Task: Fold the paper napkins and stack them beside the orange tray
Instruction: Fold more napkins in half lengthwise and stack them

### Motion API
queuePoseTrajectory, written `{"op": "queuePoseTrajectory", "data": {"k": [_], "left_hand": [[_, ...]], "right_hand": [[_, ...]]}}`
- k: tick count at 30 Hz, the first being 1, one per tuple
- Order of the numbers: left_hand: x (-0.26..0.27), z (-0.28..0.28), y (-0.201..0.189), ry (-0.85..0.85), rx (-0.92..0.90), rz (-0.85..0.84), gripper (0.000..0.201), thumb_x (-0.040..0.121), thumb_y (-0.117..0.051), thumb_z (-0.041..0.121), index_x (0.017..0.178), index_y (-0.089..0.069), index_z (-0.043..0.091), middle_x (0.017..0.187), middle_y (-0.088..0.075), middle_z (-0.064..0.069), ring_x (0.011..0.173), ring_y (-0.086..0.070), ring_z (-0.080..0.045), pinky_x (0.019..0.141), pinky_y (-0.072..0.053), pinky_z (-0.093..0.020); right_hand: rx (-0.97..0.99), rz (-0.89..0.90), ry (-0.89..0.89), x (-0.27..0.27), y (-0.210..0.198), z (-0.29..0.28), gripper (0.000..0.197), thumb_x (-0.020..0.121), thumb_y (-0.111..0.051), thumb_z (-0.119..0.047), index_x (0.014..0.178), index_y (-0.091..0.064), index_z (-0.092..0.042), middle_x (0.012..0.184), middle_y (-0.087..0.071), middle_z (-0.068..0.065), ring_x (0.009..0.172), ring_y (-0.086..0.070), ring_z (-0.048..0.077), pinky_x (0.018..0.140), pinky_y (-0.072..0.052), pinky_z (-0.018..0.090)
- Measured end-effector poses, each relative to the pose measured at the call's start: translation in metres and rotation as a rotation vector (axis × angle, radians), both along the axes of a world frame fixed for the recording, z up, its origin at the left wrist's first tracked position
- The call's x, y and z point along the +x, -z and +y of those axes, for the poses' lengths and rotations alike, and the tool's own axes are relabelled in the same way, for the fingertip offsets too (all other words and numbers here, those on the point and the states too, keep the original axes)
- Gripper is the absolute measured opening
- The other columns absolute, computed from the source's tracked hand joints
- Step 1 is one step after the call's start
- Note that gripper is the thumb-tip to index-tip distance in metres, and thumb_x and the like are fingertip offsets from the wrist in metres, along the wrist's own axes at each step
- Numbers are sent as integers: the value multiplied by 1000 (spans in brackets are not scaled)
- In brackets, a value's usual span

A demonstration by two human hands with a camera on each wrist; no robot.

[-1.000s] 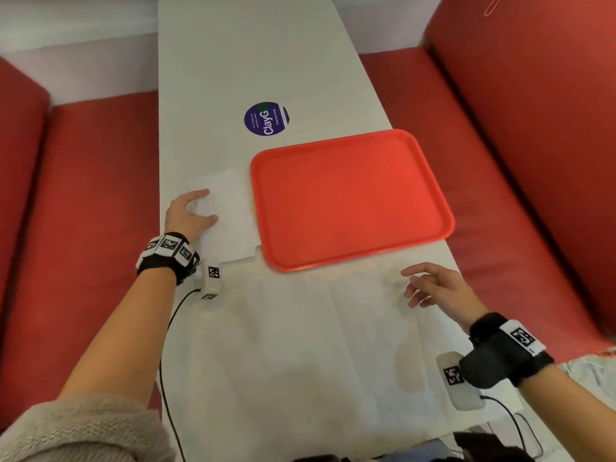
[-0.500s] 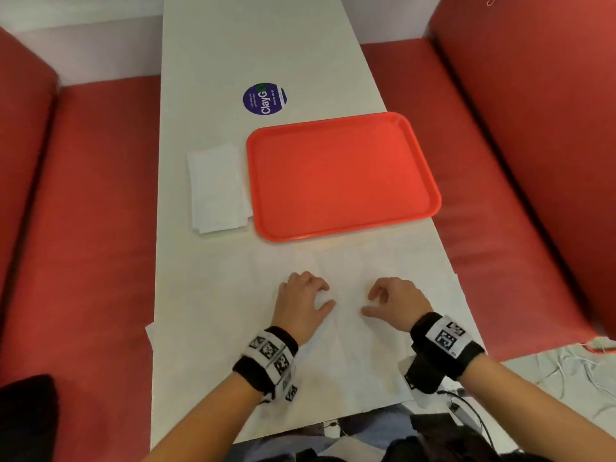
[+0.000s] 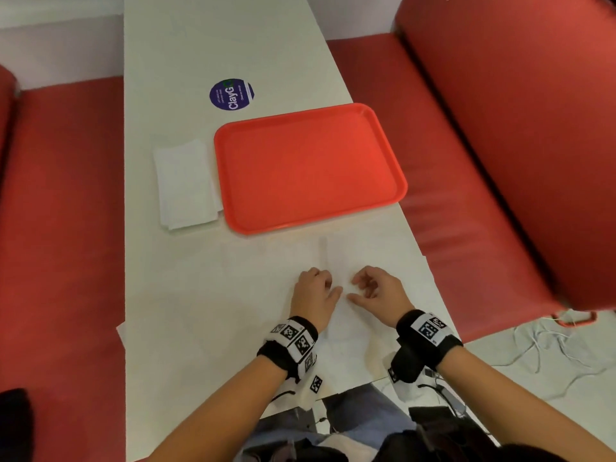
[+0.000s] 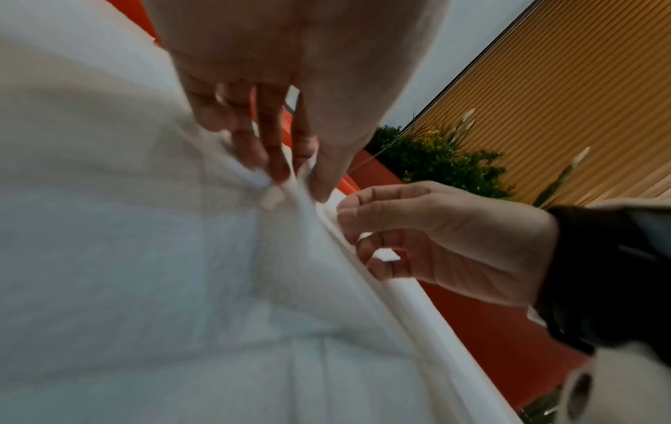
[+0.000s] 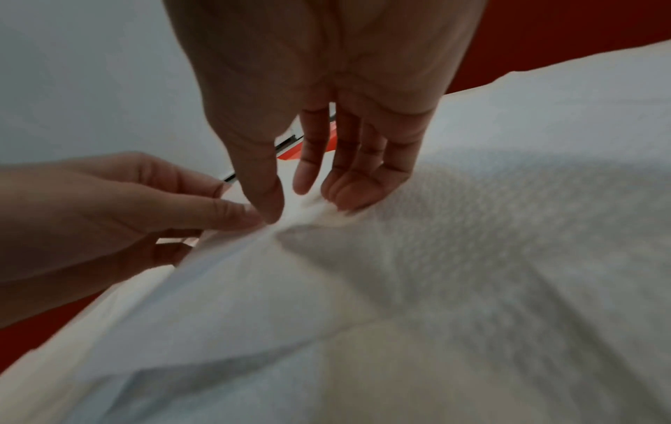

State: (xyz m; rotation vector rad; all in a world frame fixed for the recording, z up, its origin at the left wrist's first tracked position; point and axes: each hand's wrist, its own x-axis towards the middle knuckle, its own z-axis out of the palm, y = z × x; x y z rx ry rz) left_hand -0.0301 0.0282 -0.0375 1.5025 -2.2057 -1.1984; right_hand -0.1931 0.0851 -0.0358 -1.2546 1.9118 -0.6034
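The orange tray (image 3: 310, 165) lies empty across the white table (image 3: 200, 45). A small stack of folded white napkins (image 3: 186, 185) sits against its left side. Unfolded napkin paper (image 3: 233, 295) covers the near table. My left hand (image 3: 328, 285) and right hand (image 3: 355, 288) are close together at its middle crease. In the left wrist view the left hand (image 4: 290, 183) pinches up a ridge of napkin (image 4: 145, 258). In the right wrist view the right hand (image 5: 290, 206) pinches a raised fold of the napkin (image 5: 472, 258). I cannot tell whether both hold the same sheet.
A round purple sticker (image 3: 231, 94) is on the table beyond the tray. Red benches (image 3: 60, 228) run along both sides, with a red backrest (image 3: 516, 128) at right. White cables (image 3: 550, 345) trail on the floor at the near right.
The left hand left the folded stack and came to the near middle. The right hand moved in from the right. Both now pinch the paper and sit closer together.
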Motion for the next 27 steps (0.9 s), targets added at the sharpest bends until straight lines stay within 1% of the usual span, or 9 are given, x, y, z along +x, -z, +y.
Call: {"op": "queuePoseTrajectory", "data": {"k": [3, 5, 10, 13, 15, 17, 21, 24, 27], "left_hand": [[-2, 0, -18, -106, 125, 288, 25, 86, -72, 17, 72, -52, 13, 67, -49, 3, 63, -47, -8, 64, -43, -18], [4, -3, -29, -199, 259, 433, 29, 84, -73, 11, 69, -48, 14, 62, -46, 6, 55, -43, -4, 61, -39, -13], [45, -17, -44, -391, 461, 657, 28, 77, -72, 12, 82, -52, -8, 86, -64, -10, 82, -62, -23, 81, -50, -37], [67, -28, -60, -433, 634, 749, 13, 72, -66, 2, 85, -68, 0, 81, -71, -6, 76, -66, -21, 69, -54, -25], [77, -35, -72, -462, 706, 830, 26, 63, -62, 6, 88, -67, 11, 74, -72, 0, 67, -67, -15, 58, -52, -20], [84, -40, -78, -490, 725, 932, 37, 61, -62, 10, 97, -66, 12, 81, -72, -3, 70, -68, -15, 61, -52, -25], [104, -44, -83, -604, 686, 1040, 26, 82, -49, 5, 100, -66, 13, 88, -73, -6, 78, -67, -22, 66, -53, -29], [124, -46, -80, -697, 667, 1008, 28, 91, -42, 6, 100, -67, 14, 88, -73, -6, 78, -66, -24, 70, -49, -33], [144, -47, -71, -742, 594, 905, 32, 79, -57, 15, 110, -67, 9, 102, -70, -13, 90, -64, -29, 79, -48, -38]], "right_hand": [[-76, -46, 159, -15, -3, 5, 28, 73, -82, -16, 91, -61, -20, 94, -61, 5, 65, -56, 15, 62, -46, 18], [-105, -40, 253, -29, -5, 5, 35, 73, -83, -19, 99, -59, -20, 100, -58, 4, 71, -58, 18, 64, -46, 22], [-86, -94, 356, -41, -14, -10, 61, 71, -85, -28, 121, -52, -19, 118, -54, 6, 99, -55, 21, 81, -44, 29], [-32, -290, 259, -26, -24, -25, 71, 73, -83, -30, 131, -43, -25, 119, -57, 4, 107, -58, 18, 88, -46, 28], [40, -439, 159, -10, -33, -35, 77, 77, -81, -27, 139, -36, -28, 123, -60, 5, 106, -64, 18, 88, -48, 25], [93, -597, 91, 6, -38, -43, 83, 78, -80, -22, 143, -30, -29, 123, -63, 9, 99, -70, 22, 90, -52, 30], [165, -807, 106, 32, -42, -58, 98, 61, -87, -28, 140, -31, -33, 109, -69, 8, 79, -71, 20, 78, -55, 31], [222, -902, 54, 43, -43, -66, 90, 58, -86, -34, 136, -41, -27, 88, -72, 2, 67, -60, 17, 65, -45, 26], [245, -890, -30, 51, -44, -74, 59, 72, -84, -22, 125, -59, -14, 101, -74, 5, 82, -69, 21, 69, -53, 24]]}}
